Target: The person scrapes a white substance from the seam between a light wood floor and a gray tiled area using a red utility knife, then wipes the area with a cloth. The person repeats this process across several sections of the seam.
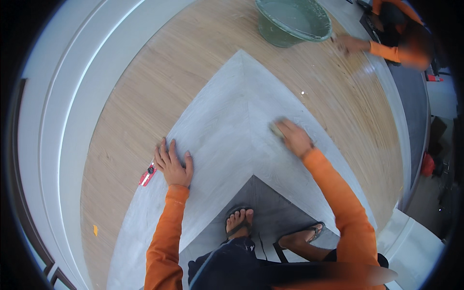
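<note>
The two hands are apart. The left hand [175, 166] lies spread, gripping nothing, on the pale grey, wood-grained, corner-shaped surface [217, 130]; a small red-and-white tool [146, 178] is just beside it. The right hand [297, 140] is closed on a blurred yellowish-green pad [276, 130], on this surface. The step appears to be wiping; the next move probably calls for even pressure, or rinsing in the round green plastic basin [277, 37] ahead of both hands.

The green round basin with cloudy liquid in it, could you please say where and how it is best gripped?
The green round basin is probably best held two-handed by its outward-flaring rim, left and right, coming from the wearer's near side: the flare should give a ledge to hook under, and the cloudy liquid suggests keeping it level.
</note>
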The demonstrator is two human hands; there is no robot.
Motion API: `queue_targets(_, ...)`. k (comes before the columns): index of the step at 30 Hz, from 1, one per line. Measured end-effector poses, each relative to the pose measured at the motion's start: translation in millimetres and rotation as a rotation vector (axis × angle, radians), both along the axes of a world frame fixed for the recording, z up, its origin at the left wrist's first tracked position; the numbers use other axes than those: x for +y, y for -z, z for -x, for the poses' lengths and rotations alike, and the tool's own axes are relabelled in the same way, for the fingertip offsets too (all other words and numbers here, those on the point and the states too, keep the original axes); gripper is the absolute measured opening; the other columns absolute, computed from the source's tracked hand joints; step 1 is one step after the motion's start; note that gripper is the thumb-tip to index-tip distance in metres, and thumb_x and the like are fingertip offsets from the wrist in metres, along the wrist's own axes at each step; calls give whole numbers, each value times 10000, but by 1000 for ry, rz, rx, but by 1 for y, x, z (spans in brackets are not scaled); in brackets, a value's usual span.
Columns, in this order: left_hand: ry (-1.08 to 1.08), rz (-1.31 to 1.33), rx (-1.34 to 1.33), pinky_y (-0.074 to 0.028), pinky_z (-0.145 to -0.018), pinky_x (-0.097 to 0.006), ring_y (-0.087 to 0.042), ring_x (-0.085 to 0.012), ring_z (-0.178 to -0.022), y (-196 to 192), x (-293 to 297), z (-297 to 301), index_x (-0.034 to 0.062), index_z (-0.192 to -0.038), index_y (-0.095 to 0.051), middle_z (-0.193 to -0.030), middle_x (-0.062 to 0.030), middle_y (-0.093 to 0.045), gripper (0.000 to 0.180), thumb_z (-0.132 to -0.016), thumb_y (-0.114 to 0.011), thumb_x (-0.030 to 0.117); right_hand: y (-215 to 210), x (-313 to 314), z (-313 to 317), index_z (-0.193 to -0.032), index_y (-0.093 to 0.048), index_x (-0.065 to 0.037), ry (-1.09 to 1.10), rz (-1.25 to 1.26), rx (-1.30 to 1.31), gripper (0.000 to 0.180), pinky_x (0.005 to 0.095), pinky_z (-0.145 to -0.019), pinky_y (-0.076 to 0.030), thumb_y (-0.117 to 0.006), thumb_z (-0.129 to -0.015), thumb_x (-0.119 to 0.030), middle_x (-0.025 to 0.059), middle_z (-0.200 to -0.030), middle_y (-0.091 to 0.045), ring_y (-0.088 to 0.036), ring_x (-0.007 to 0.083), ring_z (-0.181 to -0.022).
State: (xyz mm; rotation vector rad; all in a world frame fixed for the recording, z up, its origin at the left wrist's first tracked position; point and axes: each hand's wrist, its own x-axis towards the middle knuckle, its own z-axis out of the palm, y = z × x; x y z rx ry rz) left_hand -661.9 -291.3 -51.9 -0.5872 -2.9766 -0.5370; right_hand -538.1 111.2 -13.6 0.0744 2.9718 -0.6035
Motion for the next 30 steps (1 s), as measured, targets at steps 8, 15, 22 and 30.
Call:
queue_targets(8,-29,-105,37,-224,-1203,-581,-344,-424,-1472,2,-5,0,91,-1390,-574,-1583,-137,-452,508,-936,-666,301,21,-43,191,-1100,-705,-94,-57,-3,190,254,426,-941,-530,-608,-887,7,104,-1202,-589,-604,317,-1125)
queue_targets(15,-31,-112,79,-234,-1199,-574,-361,-413,-1460,9,-6,1,90,-1378,-581,-1586,-127,-453,479,-943,-648,282,-40,48,-102,-1270,-666,-80,-33,-202,-148,582,416,-1032,-486,-704,-705,56,92,-1310,-590,-544,327,-1232)
queue_targets(22,-18,-38,33,-205,-1207,-585,-347,-434,-1462,4,-3,3,54,-1380,-561,-1587,-157,-443,490,-957,-603,297,-22,54,-194,-1244,-696,-65,21,-82,-4,613,449,-944,-517,-666,-659,116,138,-1116,-659,-622,371,-1045)
queue_targets(30,-35,-55,-35,-204,-1211,-584,-335,-437,-1473,0,-7,4,51,-1357,-571,-1592,-158,-439,471,-944,-624,272,11,-11,205,-1167,-699,-115,3,-46,177,382,492,-883,-527,-649,-812,17,151,-1142,-680,-638,392,-1058)
